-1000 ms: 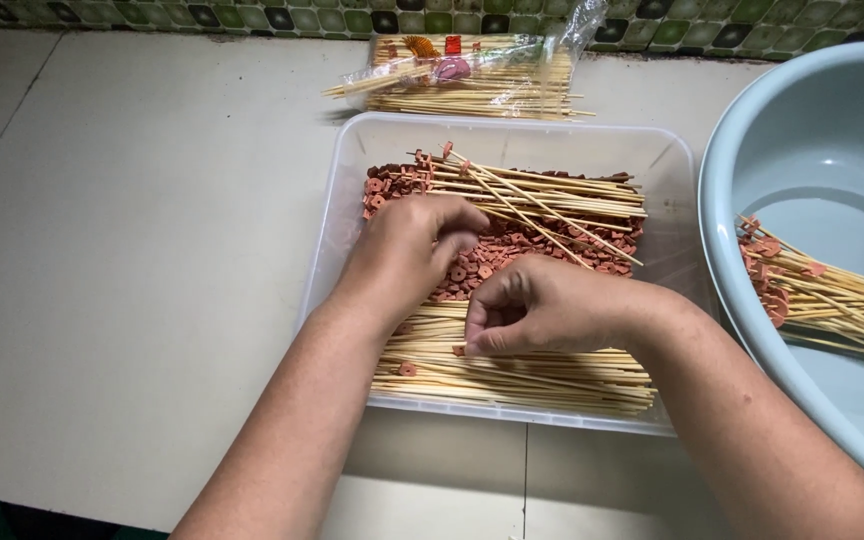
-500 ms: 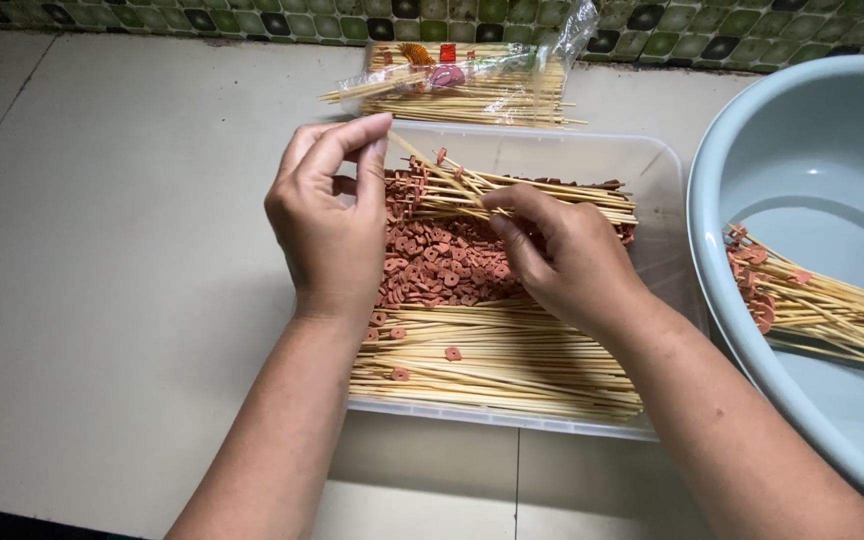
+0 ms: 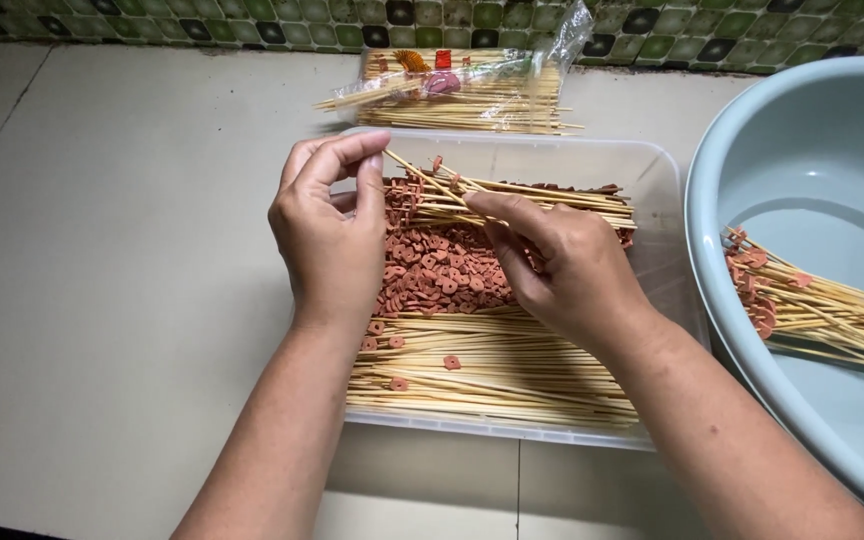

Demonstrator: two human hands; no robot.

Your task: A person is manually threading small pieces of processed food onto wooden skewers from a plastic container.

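A clear plastic tray [image 3: 652, 170] holds a pile of small reddish-brown round slices [image 3: 442, 275] between two heaps of bamboo skewers [image 3: 492, 370]. My right hand [image 3: 567, 275] pinches one bamboo skewer [image 3: 432, 185] near its lower end, and the skewer slants up and left. My left hand [image 3: 327, 235] hovers over the tray's left side. Its thumb and forefinger are pinched together right at the skewer's tip, apparently on a single slice that the fingers mostly hide.
A light blue basin [image 3: 802, 150] at the right holds several skewers threaded with slices [image 3: 812, 305]. An open plastic bag of skewers [image 3: 462, 85] lies behind the tray against a green tiled wall. The counter [image 3: 122, 260] is pale beige.
Both hands have risen out of the tray. The left hand left the slice pile with its fingers pinched, and the right hand lifted one skewer up to meet it.
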